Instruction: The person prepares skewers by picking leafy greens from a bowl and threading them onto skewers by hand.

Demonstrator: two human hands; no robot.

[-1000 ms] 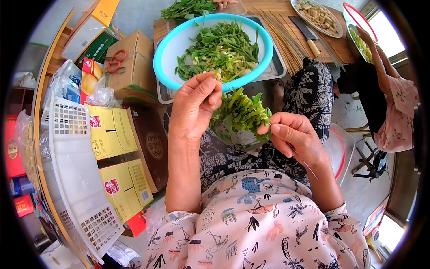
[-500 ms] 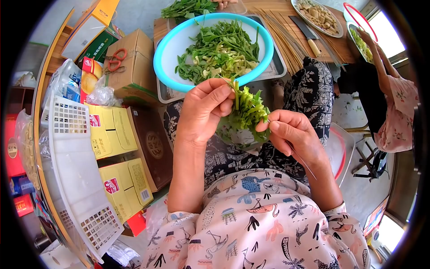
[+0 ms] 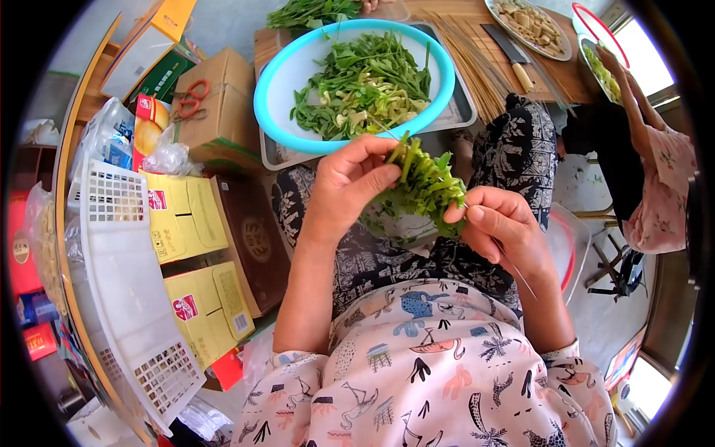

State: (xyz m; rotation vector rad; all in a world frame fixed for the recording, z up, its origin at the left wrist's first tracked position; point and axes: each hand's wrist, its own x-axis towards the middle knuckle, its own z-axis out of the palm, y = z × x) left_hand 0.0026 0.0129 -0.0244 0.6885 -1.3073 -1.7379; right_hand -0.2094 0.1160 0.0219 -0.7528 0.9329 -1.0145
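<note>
A thin skewer [image 3: 519, 273] runs through a bunch of green leafy stems [image 3: 426, 182] held above my lap. My right hand [image 3: 506, 223] pinches the skewer just below the bunch, and the skewer's long end sticks out past the palm. At the bunch's upper left end, my left hand [image 3: 354, 182] has its fingers closed on the greens, near the skewer's tip. Beyond my hands stands a white basin with a blue rim [image 3: 263, 112], holding cut greens [image 3: 365, 82]. It rests on a metal tray [image 3: 465, 112].
Bamboo skewers [image 3: 465, 67], a knife [image 3: 510, 56] and a plate of cut pieces [image 3: 527, 26] lie on the wooden table. At left are a cardboard box [image 3: 223, 97] with red scissors [image 3: 195, 99], yellow boxes [image 3: 186, 216] and a white basket [image 3: 123, 283]. Another person's arm [image 3: 633, 112] is at right.
My left hand has come down from the basin's rim and moved right, to the bunch's upper end. The greens and my right hand have shifted slightly right.
</note>
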